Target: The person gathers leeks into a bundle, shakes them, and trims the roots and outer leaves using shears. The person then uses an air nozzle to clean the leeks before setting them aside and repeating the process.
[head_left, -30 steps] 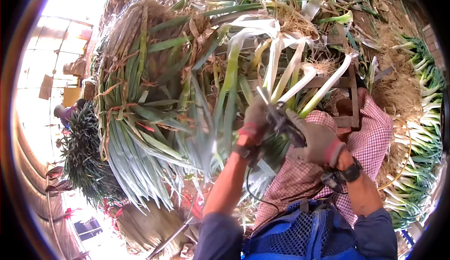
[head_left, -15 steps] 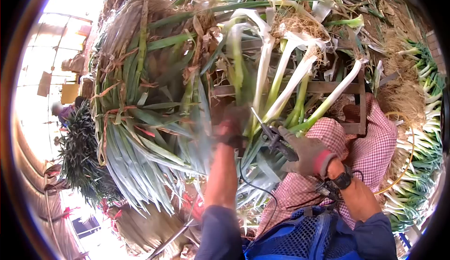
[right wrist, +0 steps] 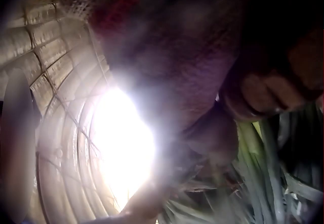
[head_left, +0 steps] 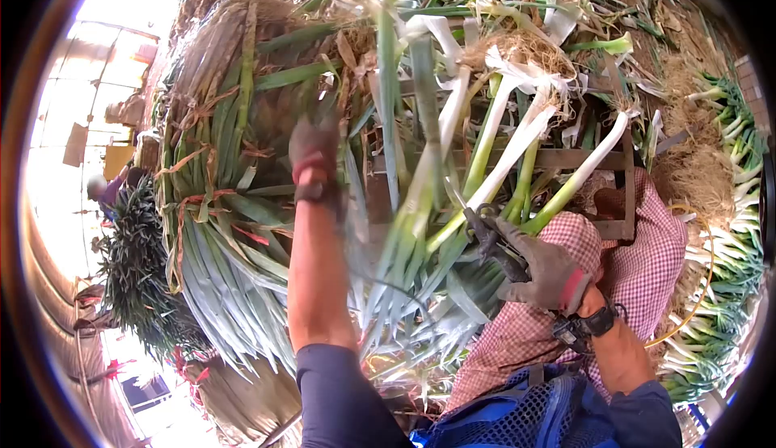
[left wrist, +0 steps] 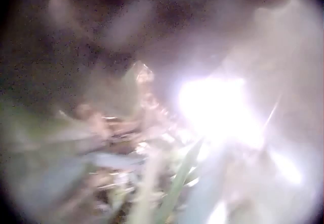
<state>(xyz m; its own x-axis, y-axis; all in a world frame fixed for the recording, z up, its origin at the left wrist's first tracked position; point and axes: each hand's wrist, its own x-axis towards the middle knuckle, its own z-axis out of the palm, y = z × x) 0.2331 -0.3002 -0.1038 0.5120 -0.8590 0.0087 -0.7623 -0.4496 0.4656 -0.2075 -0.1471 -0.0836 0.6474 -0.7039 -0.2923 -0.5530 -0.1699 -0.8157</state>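
My right hand (head_left: 543,264), in a grey glove with a red cuff, grips a black blow gun (head_left: 495,242) with a thin metal nozzle. Beside it, several long green onions (head_left: 517,137) lie with white stems and roots pointing away from me. My left hand (head_left: 314,145), gloved too, is stretched forward over the near side of a big tied bundle of green onions (head_left: 214,197). Motion blur covers its fingers, and I cannot tell what they hold. A blurred green onion leaf (head_left: 388,84) stands upright to the right of that hand.
A metal frame (head_left: 558,157) lies under the onions. Cut leaves and debris (head_left: 638,12) cover the ground ahead. On the right, a long row of green onions (head_left: 731,246) lies past a yellow hose (head_left: 709,266). A person (head_left: 105,191) is by a dark leafy heap (head_left: 145,262) at left.
My left hand has left the spot beside the right hand and moved left and forward to the bundle. The right hand stays low with the blow gun. The green onions beside it have shifted slightly.
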